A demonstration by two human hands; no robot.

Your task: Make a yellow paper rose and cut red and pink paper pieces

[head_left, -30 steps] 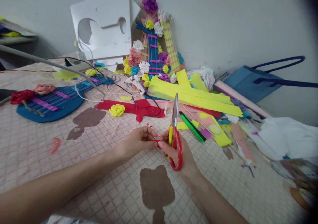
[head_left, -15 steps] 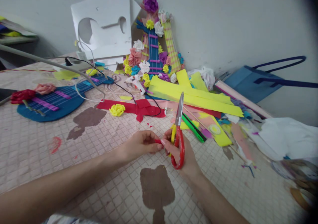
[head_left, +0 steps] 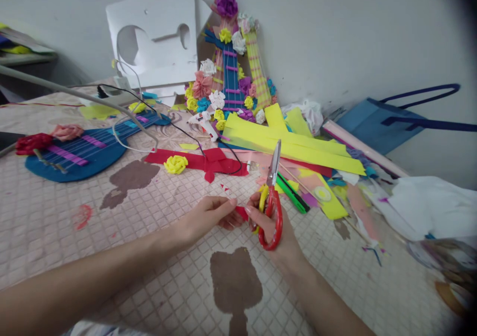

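Note:
Over the middle of the table, my left hand [head_left: 212,211] pinches one end of a small red paper piece [head_left: 241,211] between thumb and fingers. My right hand [head_left: 287,239] has the other end of that piece at its thumb and fingertips. Tucked in the same right hand is a pair of scissors [head_left: 275,164] with red and yellow handles, blades pointing up and away from me. The blades look closed and do not touch the red piece. Part of the right fingers is hidden behind the handles.
Beyond my hands lie a red paper strip [head_left: 190,161] with a yellow paper flower [head_left: 176,164], a glue gun [head_left: 204,124], a green cutter knife [head_left: 292,193] and yellow paper strips [head_left: 294,144]. A blue paper guitar [head_left: 78,152] rests at left; a white lamp arm [head_left: 74,91] crosses above.
My hands have drawn slightly apart, so more of the red piece shows. The right hand and scissors have shifted a little right. My left thumb has risen.

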